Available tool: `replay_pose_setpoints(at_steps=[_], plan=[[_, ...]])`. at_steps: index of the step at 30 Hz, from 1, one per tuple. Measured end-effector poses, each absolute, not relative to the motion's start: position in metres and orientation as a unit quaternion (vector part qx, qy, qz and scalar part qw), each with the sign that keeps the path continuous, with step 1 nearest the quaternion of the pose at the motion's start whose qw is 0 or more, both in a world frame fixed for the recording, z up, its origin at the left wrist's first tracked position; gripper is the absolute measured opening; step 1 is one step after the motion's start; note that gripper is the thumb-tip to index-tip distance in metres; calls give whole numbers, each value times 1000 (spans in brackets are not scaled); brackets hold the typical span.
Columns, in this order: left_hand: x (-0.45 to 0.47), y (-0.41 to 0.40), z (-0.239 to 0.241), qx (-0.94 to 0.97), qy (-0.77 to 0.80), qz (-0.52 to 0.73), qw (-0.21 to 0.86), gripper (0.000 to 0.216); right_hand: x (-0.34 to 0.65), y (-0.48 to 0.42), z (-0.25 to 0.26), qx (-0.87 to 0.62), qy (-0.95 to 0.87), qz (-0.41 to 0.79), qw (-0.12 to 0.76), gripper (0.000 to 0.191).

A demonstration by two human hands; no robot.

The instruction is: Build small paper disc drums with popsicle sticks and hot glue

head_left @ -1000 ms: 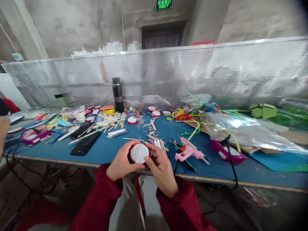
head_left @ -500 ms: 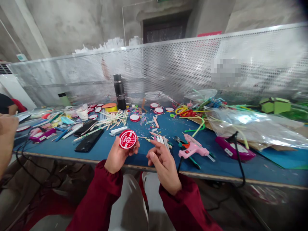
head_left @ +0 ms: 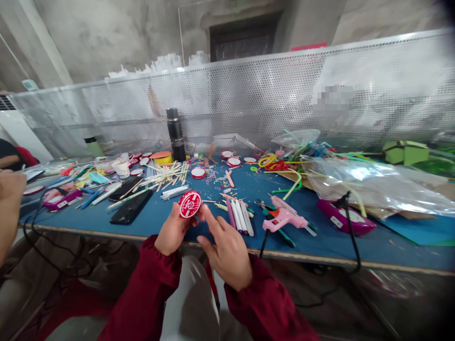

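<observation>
At a cluttered craft desk (head_left: 320, 239), seen from the head camera, a person in dark red sleeves holds a round red disc with a white printed pattern (head_left: 189, 204) upright, just above the desk's near edge. The left hand (head_left: 172, 232) has its fingers (head_left: 183, 219) clamped on the disc's lower rim, printed face turned toward the camera. The right hand (head_left: 227, 251) holds nothing: its forefinger stretches toward the disc's right edge and ends just beside it, contact impossible to tell, with the other fingers loosely curled. A row of marker pens (head_left: 240, 215) and a pink glue gun (head_left: 282, 218) lie near on the right. A black phone (head_left: 131, 207) and scattered wooden sticks (head_left: 167, 176) lie to the left, and a black flask (head_left: 175, 135) stands before a perforated metal screen (head_left: 284, 104). Another person's hand (head_left: 9, 199) shows at the left edge. The step in hand appears to be checking the disc's face and rim. Any further handling calls for a steady left grip, since only the rim is pinched.
</observation>
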State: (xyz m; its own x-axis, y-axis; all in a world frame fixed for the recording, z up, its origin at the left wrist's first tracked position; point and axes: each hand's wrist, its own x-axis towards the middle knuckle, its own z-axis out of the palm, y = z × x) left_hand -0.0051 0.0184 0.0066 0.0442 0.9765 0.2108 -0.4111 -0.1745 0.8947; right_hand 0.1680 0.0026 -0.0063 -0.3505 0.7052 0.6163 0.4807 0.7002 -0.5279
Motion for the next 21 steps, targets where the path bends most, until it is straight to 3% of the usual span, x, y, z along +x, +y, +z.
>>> replay_pose_setpoints(at_steps=[5,11,16,21], plan=[[-8,21,-3,456,322,614,559,74,154,3,-1,-381,-837,82,385,62],[-7,24,-5,510,307,607,527,61,156,4,-6,-359,-828,93,421,61],[-12,20,20,622,411,555,371,60,163,0,-21,-344,-785,41,513,50],[-34,45,59,754,487,418,141,71,163,0,-23,-324,-788,24,523,32]])
